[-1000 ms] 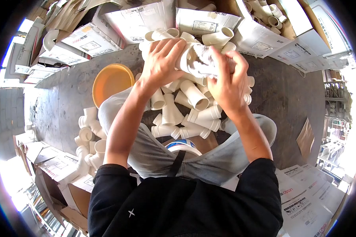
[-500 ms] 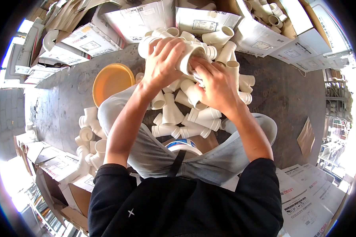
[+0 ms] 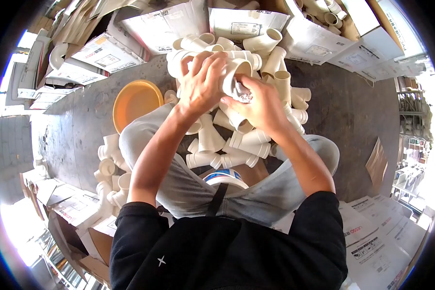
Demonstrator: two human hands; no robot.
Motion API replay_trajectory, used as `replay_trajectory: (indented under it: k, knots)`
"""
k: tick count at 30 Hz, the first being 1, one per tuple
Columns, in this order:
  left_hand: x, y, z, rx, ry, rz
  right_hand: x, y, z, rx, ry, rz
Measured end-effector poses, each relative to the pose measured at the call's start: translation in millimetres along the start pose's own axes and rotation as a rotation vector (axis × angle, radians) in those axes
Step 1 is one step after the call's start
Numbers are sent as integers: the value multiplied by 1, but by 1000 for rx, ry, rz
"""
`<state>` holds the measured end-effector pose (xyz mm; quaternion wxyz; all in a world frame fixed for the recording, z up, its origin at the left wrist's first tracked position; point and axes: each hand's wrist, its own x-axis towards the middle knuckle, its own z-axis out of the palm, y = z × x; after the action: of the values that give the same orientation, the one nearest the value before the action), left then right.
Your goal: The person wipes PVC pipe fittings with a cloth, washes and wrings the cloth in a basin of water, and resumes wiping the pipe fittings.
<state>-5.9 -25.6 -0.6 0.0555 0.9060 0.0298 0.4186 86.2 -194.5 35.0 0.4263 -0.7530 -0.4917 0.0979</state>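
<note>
A white plastic pipe fitting is held up above the pile, its round mouth turned toward my right side. My left hand is wrapped over the fitting's left part, fingers bent across the top. In my right hand a crumpled greyish-white cloth is gripped at the lower rim of that mouth, partly inside it. My right fingertips reach into the opening and are partly hidden. Beneath both hands lies a heap of similar white pipe fittings, some touching one another.
An orange basin stands on the dark floor at left. Open cartons line the far side, some with fittings inside. More fittings lie by my left knee. A white bucket sits between my legs; flattened cardboard lies at right.
My right hand has drawn back a little from the fitting's mouth, and more of the cloth now shows at the rim. My left hand keeps its hold.
</note>
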Motion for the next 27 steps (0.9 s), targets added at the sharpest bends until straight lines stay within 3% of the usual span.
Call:
replay_trajectory:
  k: [2, 6, 8, 12, 13, 16, 20, 24, 27]
  knots:
    - [-3, 3, 0, -27, -65, 0, 0, 7, -5, -153, -62, -103]
    - [1, 1, -3, -340, -144, -98, -1, 23, -7, -344, 56, -364]
    - [11, -4, -17, -394, -311, -130, 1, 25, -16, -531, 77, -526]
    - [18, -10, -30, -223, -365, -92, 9, 27, -35, -719, 66, -713]
    - [19, -10, -30, -147, -352, -81, 10, 27, -36, -720, 71, -734]
    - [12, -30, -14, -628, -264, -186, 8, 31, -31, -713, 84, -785]
    - [13, -45, -27, -792, -474, -368, 8, 30, -33, -727, 120, -812]
    - [11, -75, -37, -1286, -599, -720, 7, 24, -37, -742, 116, -831]
    - [13, -85, -38, -1213, -710, -776, 6, 21, -38, -727, 117, -840]
